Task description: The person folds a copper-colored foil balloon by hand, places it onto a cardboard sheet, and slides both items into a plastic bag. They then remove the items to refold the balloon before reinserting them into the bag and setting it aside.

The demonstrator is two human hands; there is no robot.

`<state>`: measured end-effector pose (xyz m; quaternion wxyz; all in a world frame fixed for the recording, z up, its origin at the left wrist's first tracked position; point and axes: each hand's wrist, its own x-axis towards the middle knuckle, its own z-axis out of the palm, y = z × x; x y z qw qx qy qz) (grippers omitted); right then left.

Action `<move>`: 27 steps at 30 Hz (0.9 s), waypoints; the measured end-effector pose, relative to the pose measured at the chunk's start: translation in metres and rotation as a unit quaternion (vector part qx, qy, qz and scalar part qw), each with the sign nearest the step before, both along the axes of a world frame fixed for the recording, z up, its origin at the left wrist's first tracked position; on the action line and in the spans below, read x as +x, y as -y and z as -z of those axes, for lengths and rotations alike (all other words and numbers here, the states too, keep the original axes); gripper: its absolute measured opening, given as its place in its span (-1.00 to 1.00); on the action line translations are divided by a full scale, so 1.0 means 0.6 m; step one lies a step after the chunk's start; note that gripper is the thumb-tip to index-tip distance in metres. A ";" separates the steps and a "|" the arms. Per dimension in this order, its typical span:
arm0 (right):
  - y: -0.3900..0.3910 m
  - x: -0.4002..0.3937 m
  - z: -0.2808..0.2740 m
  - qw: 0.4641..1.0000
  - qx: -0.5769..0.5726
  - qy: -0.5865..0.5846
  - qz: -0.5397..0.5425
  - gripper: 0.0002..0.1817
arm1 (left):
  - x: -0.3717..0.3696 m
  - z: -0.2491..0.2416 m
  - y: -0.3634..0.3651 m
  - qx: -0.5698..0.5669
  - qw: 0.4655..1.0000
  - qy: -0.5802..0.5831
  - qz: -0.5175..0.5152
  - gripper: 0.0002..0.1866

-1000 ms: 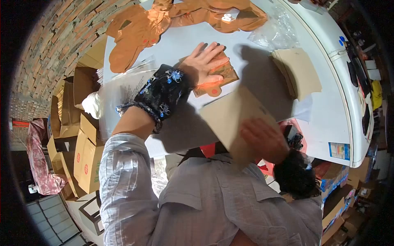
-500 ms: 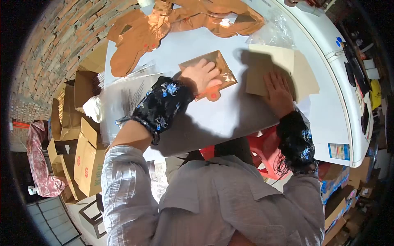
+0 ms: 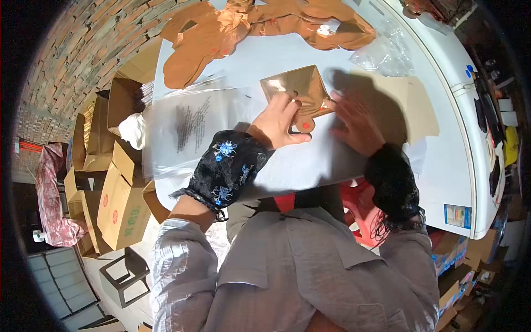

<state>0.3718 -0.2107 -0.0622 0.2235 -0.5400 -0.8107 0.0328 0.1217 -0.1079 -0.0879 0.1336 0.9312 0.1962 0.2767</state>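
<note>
A folded sheet of shiny brown foil (image 3: 301, 83), a flat foil balloon by its look, lies on the white table in front of me. Its rounded tab with a red dot points toward me. My left hand (image 3: 279, 123) rests on its lower left part, fingers bent onto the foil and thumb held apart. At the foil's right corner is my right hand (image 3: 357, 123), a little blurred, with fingers spread and fingertips close to the edge. A tan card sheet (image 3: 417, 108) lies to the right, partly under my arm's shadow.
Several flat brown foil pieces (image 3: 193, 47) lie along the table's far side. Clear plastic bags (image 3: 191, 124) are at the left, and crumpled clear plastic (image 3: 387, 52) sits at the back right. Cardboard boxes (image 3: 124, 205) stand left of the table; a white appliance (image 3: 470, 166) borders its right.
My right hand has left the tan card and moved left to the folded foil. My left hand has slid down toward the foil's lower edge, its thumb now spread out.
</note>
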 end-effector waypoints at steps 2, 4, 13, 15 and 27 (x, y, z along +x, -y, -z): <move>-0.019 -0.026 0.004 0.998 0.020 -0.038 -0.036 -0.29 | 0.001 -0.005 0.009 0.035 0.999 0.035 -0.024 -0.22; -0.039 -0.028 0.019 0.995 0.052 -0.043 -0.071 -0.40 | 0.003 -0.004 0.006 0.006 0.999 0.034 -0.018 -0.32; -0.072 -0.048 0.037 0.984 0.136 -0.040 -0.106 -0.68 | 0.002 -0.007 0.004 -0.037 0.998 0.052 -0.019 -0.72; -0.078 -0.047 0.036 0.979 0.172 -0.016 -0.106 -0.71 | 0.003 -0.003 0.001 -0.015 0.997 0.065 -0.028 -0.78; -0.087 -0.076 0.006 0.991 -0.044 -0.111 0.058 -0.77 | 0.008 -0.001 0.004 -0.086 0.989 0.088 -0.087 -0.81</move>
